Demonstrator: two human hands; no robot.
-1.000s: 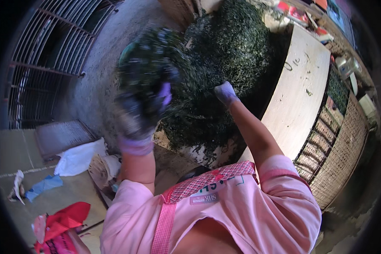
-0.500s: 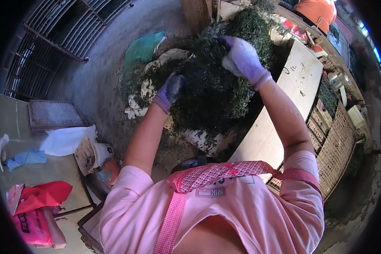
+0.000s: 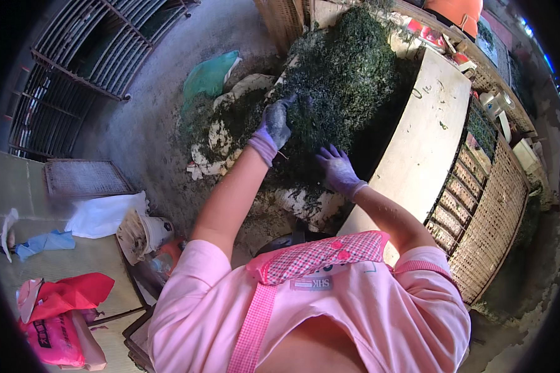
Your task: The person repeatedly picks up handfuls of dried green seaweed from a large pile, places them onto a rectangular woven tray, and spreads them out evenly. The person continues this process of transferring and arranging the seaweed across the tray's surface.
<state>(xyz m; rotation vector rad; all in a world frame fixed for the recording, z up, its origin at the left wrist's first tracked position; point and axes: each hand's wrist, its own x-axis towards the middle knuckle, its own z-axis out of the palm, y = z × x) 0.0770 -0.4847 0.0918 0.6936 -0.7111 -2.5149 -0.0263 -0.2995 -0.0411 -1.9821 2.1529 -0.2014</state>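
A large heap of dark green, leafy plant material (image 3: 348, 81) spreads out in front of me, with pale cloth (image 3: 255, 84) showing beneath its left side. My left hand (image 3: 275, 127), in a stained purple glove, is at the heap's left edge with its fingers curled closed; what lies inside them is hidden. Lower on the heap, to the right, my right hand (image 3: 339, 171) rests in a purple glove with the fingers spread over the dark leaves. Both forearms reach forward from pink sleeves.
A pale board (image 3: 417, 130) and woven bamboo trays (image 3: 494, 217) flank the heap on the right. At left are metal racks (image 3: 106, 46), a mesh screen (image 3: 87, 177), a white bucket (image 3: 155, 231) and red bags (image 3: 68, 295). A green sack (image 3: 210, 74) lies beyond. Someone in orange (image 3: 457, 12) is far right.
My right hand has come down and nearer from the upper part of the heap, its fingers now spread. The left hand has moved slightly right and away from me.
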